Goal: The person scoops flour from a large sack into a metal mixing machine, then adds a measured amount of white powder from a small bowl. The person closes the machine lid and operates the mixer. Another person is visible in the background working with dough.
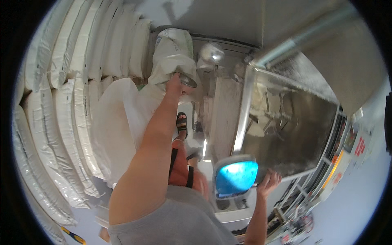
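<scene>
My left hand (175,82) reaches forward and grips a shallow metal bowl or scoop (188,81) at the mouth of an open white sack (173,62). The bowl is tilted, and what it holds cannot be made out. Low at the right, my right hand (269,181) is at the near rim of a large stainless steel trough (301,128). Its fingers are curled; whether they grip the rim cannot be told. Pale powder (258,121) lies among metal paddles (268,104) inside the trough.
Full white sacks (55,122) are stacked at the left. A large white bag (111,122) stands beside my left arm. A blue, rounded panel or bin (235,177) is close to my right hand. A metal tube (281,49) slants down to the trough. Shelving (300,188) lies beyond.
</scene>
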{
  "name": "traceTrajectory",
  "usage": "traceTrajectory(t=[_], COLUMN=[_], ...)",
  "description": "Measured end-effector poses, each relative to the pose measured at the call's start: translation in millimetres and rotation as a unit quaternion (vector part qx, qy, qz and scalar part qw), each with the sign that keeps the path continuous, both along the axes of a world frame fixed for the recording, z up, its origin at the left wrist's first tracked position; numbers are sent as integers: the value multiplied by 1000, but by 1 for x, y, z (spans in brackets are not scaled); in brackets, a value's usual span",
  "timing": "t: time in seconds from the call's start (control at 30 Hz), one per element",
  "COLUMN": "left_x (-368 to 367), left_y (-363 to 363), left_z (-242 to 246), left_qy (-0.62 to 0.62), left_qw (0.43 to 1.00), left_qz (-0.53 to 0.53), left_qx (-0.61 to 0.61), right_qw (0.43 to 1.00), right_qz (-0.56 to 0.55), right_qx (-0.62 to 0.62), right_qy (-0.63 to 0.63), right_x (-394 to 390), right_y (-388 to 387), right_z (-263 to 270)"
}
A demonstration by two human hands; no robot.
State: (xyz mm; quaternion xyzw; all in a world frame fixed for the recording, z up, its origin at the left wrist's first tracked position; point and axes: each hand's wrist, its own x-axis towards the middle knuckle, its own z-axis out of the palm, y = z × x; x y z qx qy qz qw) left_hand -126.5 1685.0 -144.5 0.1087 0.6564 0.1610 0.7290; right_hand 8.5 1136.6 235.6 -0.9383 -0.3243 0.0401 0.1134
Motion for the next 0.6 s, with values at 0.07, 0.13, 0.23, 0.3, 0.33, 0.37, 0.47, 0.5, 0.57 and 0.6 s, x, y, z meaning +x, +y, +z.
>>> traceTrajectory(t=[0.07, 0.13, 0.23, 0.3, 0.33, 0.37, 0.47, 0.5, 0.57, 0.6], left_x=[-3, 4, -8, 18, 11, 5, 1, -4, -13, -11], left_y=[16, 36, 109, 142, 165, 187, 227, 227, 217, 202], left_z=[-66, -69, -37, 74, 98, 112, 135, 133, 115, 113], left_qy=[-18, -143, 40, 96, 77, 58, 64, 133, 266, 364], left_qw=[999, 987, 995, 977, 971, 963, 912, 901, 835, 726], left_qz=[29, 69, 9, 43, 69, 95, 91, -17, -233, -379], left_qx=[-35, 41, 86, 184, 216, 246, 394, 412, 422, 444], right_qw=[1000, 1000, 1000, 999, 999, 999, 998, 999, 999, 998], right_qz=[23, 10, -5, -21, -13, -9, 0, 7, 18, -5], right_qx=[-5, -10, -17, -25, -30, -35, -56, -52, -45, -58], right_qy=[-10, -10, -1, -10, -3, -3, -2, -4, -5, 4], right_x=[8, 11, 12, 1, 5, 7, 13, 14, 15, 10], right_y=[2, 5, 3, 5, 8, 8, -4, -8, -9, 0], right_z=[2, -4, -9, -12, -8, -7, -10, -11, -14, -9])
